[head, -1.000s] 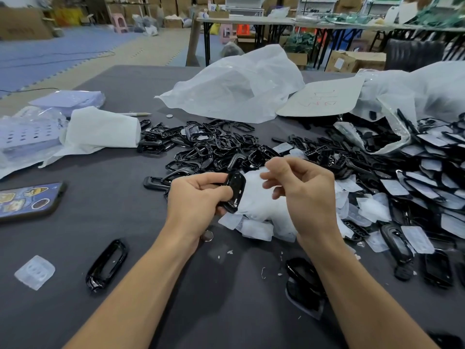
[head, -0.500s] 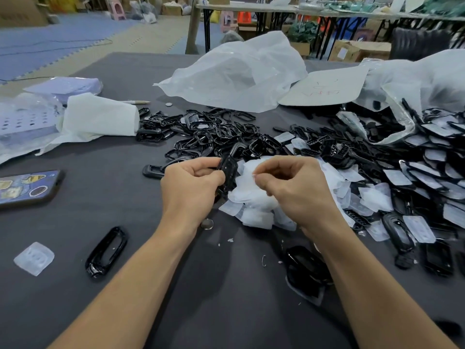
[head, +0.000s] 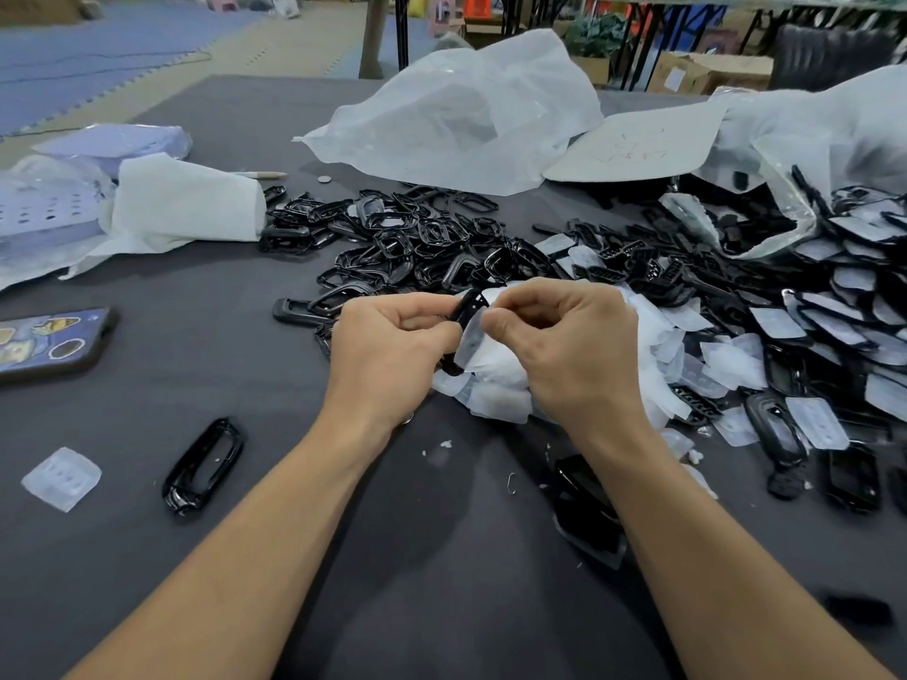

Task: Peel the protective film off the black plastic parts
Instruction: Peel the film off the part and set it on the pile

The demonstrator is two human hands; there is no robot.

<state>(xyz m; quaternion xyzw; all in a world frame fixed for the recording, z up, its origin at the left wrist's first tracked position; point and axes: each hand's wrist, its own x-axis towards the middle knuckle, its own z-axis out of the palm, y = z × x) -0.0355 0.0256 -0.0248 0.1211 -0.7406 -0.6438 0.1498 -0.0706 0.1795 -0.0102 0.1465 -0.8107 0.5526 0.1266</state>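
Observation:
My left hand [head: 392, 355] grips a small black plastic part [head: 472, 304] above the table's middle. My right hand [head: 569, 350] pinches the translucent film [head: 468, 341] that hangs half-lifted from that part. Under both hands lies a heap of peeled film pieces [head: 500, 395]. A pile of bare black frames [head: 417, 238] sits just behind my hands. To the right spreads a pile of black parts with film on them [head: 834, 326].
A lone black frame [head: 203, 466] and one film piece [head: 61, 478] lie at the near left. A phone [head: 49, 338] rests at the left edge. White bags [head: 456, 115] and foam sheets [head: 186, 198] occupy the back; another black part [head: 584, 512] lies under my right forearm.
My right hand moved in from the film heap to the part in my left hand and now pinches its film, which has lifted off the part's lower end.

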